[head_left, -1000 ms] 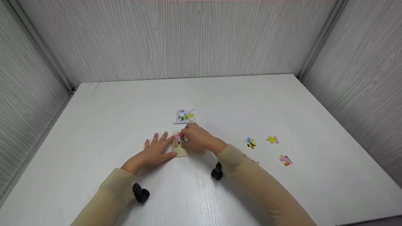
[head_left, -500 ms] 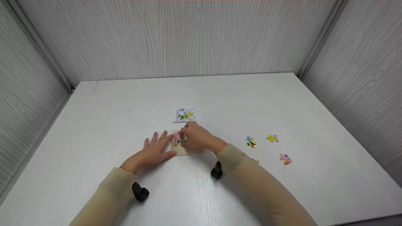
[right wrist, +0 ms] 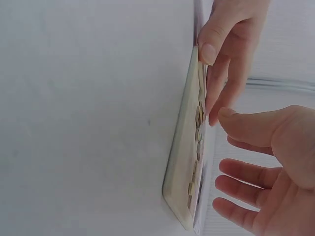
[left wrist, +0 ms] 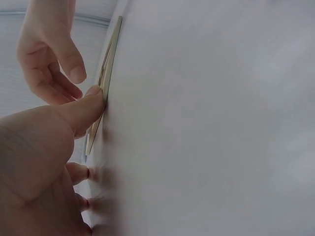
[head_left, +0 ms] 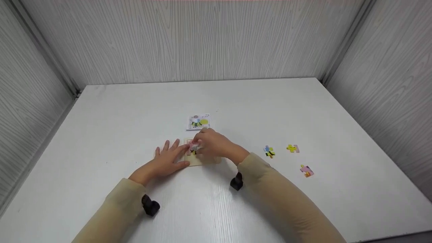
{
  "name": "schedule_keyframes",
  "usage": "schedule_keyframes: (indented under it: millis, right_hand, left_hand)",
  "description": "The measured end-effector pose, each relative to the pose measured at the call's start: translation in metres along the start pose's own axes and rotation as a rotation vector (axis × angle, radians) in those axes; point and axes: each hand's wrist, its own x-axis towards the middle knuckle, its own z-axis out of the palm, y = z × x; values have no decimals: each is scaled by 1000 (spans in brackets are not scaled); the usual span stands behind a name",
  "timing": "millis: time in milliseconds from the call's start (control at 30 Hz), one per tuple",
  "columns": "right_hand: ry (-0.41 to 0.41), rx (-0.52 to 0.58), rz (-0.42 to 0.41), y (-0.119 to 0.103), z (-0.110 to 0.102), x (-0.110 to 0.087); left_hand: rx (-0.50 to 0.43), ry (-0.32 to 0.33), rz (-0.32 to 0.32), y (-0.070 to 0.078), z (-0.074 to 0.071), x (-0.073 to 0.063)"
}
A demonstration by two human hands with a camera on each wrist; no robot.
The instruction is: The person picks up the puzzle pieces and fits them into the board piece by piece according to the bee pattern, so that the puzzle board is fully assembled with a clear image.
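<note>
A small wooden puzzle board [head_left: 199,162] lies flat on the white table [head_left: 101,135], with pink, yellow and black pieces [head_left: 192,148] set in its left part. My left hand [head_left: 167,161] lies flat beside the board, fingers straight, its thumb [left wrist: 91,98] pressed against the board's edge [left wrist: 106,64]. My right hand [head_left: 211,145] hovers just over the board [right wrist: 182,147], thumb [right wrist: 236,118] out and fingers loosely curled. In the right wrist view nothing shows between them.
A bee picture card [head_left: 199,122] lies just behind the board. Three loose pieces lie to the right: blue-and-black [head_left: 269,152], yellow-and-pink [head_left: 292,148] and pink-and-orange [head_left: 306,171]. Grey panelled walls close in the table on three sides.
My right hand has lifted a little off the board and drawn slightly to the right. The left hand and the board have stayed put.
</note>
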Motion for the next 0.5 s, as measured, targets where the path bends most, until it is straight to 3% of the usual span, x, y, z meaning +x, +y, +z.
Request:
schedule_keyframes:
  millis: [300,500]
  right_hand:
    - [45,65,-59,8,-10,-19]
    - [71,92,-53,19,-11,-29]
  left_hand:
    - [14,20,27,-4,0,-1]
    - [28,7,16,-4,2,1]
